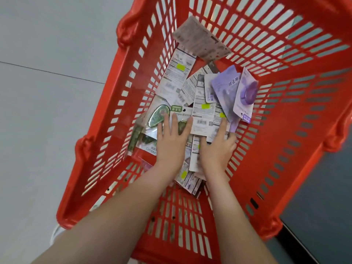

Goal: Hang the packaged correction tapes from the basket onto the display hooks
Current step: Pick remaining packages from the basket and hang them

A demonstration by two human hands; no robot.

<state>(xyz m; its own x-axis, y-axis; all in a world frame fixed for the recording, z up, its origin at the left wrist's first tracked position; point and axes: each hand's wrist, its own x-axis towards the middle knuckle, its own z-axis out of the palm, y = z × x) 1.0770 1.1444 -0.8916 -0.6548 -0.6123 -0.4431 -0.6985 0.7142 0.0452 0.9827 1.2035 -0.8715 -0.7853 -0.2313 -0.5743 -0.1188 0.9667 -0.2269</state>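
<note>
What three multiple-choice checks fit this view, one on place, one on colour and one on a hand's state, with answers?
1. Where do the packaged correction tapes lie?
A. on display hooks
B. inside the basket
C. on a shelf

2. What colour is the basket?
A. red
B. blue
C. black

3. How is the left hand?
A. clenched in a fist
B. gripping the basket's handle
C. fingers straight, resting on the packs

Answers:
1. B, the packs lie heaped on the basket's bottom.
2. A, its slotted walls and rim are red all over.
3. C, its spread fingers lie flat on the green-labelled packs, beside the right hand.
</note>
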